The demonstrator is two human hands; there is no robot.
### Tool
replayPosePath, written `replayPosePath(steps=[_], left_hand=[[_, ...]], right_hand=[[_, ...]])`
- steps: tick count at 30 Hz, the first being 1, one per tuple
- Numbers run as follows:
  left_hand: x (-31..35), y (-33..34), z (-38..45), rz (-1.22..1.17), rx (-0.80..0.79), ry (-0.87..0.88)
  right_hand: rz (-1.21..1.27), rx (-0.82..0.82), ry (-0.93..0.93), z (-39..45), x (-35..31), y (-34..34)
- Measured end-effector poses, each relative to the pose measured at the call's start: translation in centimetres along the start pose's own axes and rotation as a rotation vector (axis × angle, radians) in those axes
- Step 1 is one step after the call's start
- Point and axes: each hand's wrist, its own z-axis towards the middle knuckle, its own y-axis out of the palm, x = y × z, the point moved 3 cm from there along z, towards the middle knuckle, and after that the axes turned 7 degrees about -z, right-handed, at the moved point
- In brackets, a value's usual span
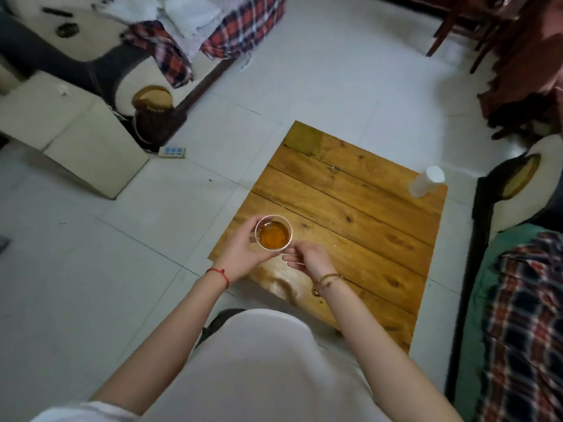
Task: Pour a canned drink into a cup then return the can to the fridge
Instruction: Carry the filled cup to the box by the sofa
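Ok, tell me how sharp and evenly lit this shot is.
Head view: wide-angle bend curves the white floor tiles near the edges; corners are soft and blurred. Glare shines on the wooden plank table near its front edge. The white paper cup of amber drink in the left hand is sharp.

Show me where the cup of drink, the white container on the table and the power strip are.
cup of amber drink (273, 233), head view, on the liquid surface.
white lidded container (426, 181), head view, on its side wall.
power strip (172, 151), head view, on its socket face.
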Motion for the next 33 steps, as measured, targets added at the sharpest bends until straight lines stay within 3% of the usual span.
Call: replayPosePath(steps=[10,23,33], left_hand=[[-3.0,-14.4,-5.9,-0.078,0.309,-0.059],[-10.6,-39.6,-13.5,-0.072,0.62,-0.164],[-15.3,-52.0,-12.1,-0.089,0.707,-0.256]], right_hand=[[-0.214,-0.227,-0.048,-1.0,-2.9,15.7],[-0.344,-0.486,-0.094,-0.1,-4.5,44.7],[-0.463,-0.591,-0.081,3.4,-7.8,58.2]])
